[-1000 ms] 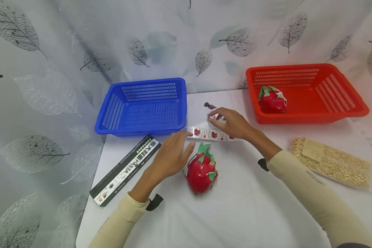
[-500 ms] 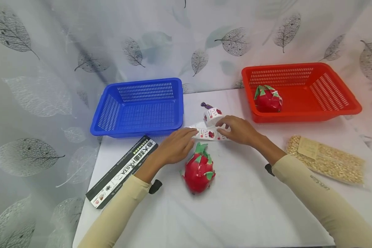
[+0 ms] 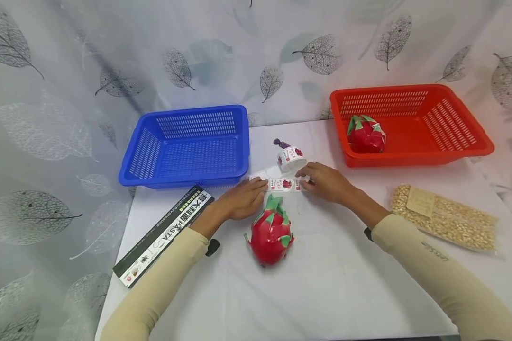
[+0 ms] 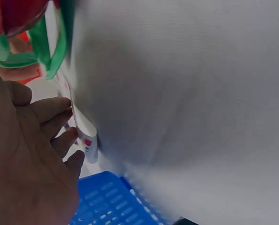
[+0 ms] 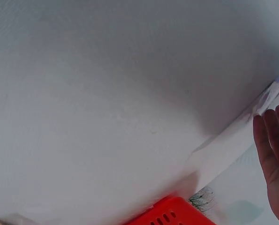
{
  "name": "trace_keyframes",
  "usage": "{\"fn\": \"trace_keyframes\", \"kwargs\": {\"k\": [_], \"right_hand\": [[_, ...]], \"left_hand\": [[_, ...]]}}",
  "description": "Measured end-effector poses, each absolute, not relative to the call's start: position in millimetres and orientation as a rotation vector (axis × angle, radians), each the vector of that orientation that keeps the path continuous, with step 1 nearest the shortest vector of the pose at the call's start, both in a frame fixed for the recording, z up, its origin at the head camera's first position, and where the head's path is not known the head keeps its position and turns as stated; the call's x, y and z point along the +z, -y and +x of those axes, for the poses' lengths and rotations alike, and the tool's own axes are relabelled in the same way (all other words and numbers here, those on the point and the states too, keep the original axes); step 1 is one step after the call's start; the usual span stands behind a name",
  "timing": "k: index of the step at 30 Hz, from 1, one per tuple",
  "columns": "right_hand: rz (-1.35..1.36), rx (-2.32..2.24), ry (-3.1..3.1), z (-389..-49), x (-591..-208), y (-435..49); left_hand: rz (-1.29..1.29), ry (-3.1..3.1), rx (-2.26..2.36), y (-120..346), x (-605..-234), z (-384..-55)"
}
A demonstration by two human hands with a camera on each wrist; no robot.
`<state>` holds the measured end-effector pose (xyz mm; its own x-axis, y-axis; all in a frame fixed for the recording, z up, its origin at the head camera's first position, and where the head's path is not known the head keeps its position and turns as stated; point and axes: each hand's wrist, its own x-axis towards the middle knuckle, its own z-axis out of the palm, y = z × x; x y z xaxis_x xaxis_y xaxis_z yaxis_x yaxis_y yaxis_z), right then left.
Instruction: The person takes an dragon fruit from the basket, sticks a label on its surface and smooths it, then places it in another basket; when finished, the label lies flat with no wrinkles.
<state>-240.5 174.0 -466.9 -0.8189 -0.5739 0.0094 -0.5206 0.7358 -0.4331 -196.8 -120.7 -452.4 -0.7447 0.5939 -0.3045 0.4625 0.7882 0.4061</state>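
A strip of printed labels lies flat between my hands, with its loose roll standing just behind it. My left hand rests its fingertips on the strip's left part; in the left wrist view its extended fingers touch the strip's curled end. At the right end, fingertips of my right hand touch the strip beside the roll. The right wrist view shows that hand's fingers straight, its thumb out of sight. In front of the strip sits a red dragon fruit with green tips.
Behind the left hand stands a blue basket. A red basket at the back right holds another dragon fruit. A black and white pasta box, a bag of grains and a small purple-wrapped item lie around.
The right hand has come off the roll and down to the strip's right end, uncovering the roll. The left hand has flattened onto the strip. The view shifts slightly.
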Motion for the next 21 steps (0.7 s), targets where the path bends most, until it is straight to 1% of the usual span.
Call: {"fn": "trace_keyframes", "kwargs": {"k": [9, 16, 21], "right_hand": [[-0.895, -0.523, -2.823, -243.2, -473.3, -168.3], [-1.090, -0.278, -2.885, -244.3, -481.0, -164.5], [-1.189, -0.208, -2.899, -245.1, -484.0, -166.4]], "left_hand": [[0.748, -2.523, 0.436, 123.6, -458.2, -200.1], [0.733, -2.525, 0.473, 124.6, -462.7, -200.1], [0.729, -2.525, 0.488, 124.9, -464.4, -199.5]]}}
